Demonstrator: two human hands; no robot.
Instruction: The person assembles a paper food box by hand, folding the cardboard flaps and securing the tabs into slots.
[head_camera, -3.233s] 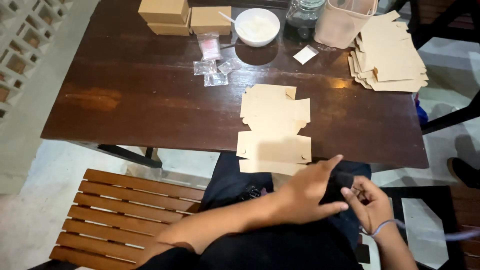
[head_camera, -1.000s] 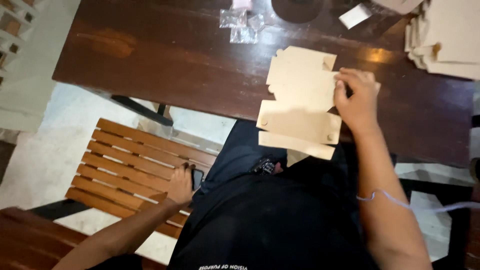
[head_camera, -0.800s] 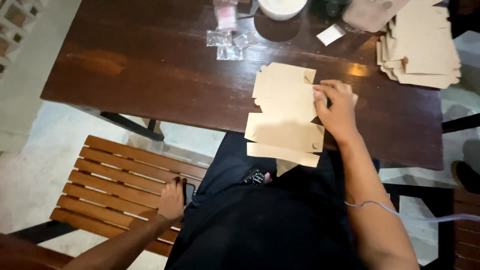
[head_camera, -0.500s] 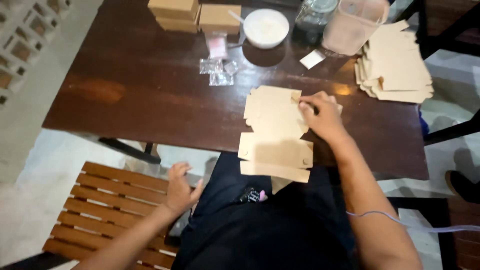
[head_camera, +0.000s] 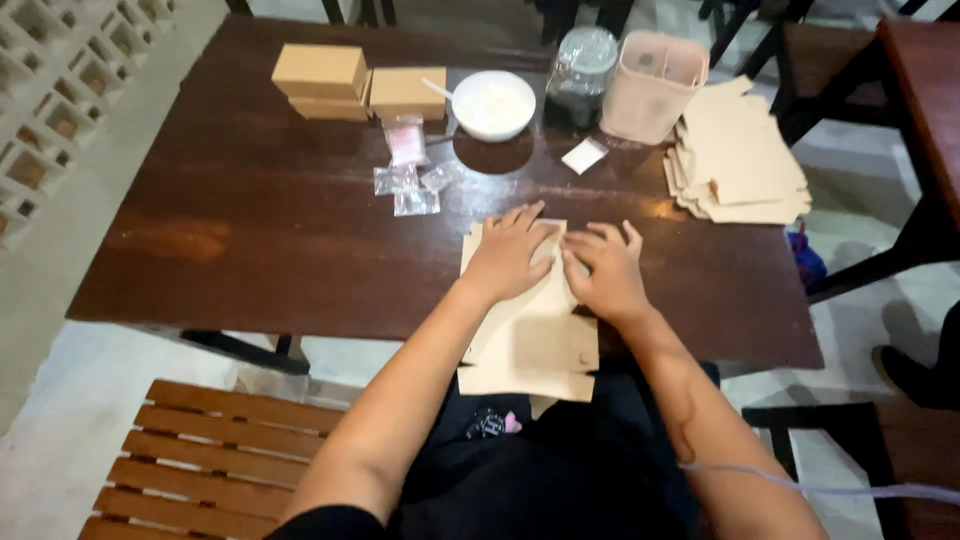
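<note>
We see both hands flat on the same flat cardboard box blank (head_camera: 530, 335) at the near edge of the desk (head_camera: 250, 240). The left hand (head_camera: 505, 255) lies palm down with fingers spread over the blank's far left part; half a second ago it was down on the slatted wooden bench (head_camera: 210, 450) beside the lap, so it has come up to join the work. The right hand (head_camera: 605, 270) was already on the blank then and remains there, fingers extended and pressing, gripping nothing. Neither hand closes around anything (they press rather than pinch). The blank itself sits where it did, its near flap overhanging the desk's near edge toward the lap.

Our reading is that a one-handed hold has become a two-handed press, which suits creasing or flattening the card.

Further out, small clear plastic sachets (head_camera: 408, 185) lie toward the middle of the desk. Along the far edge stand folded brown boxes (head_camera: 345, 82), a white bowl (head_camera: 493, 104), a glass jar (head_camera: 583, 62) and a pink container (head_camera: 652, 85). A stack of flat blanks (head_camera: 735, 155) rests at the far right corner.
</note>
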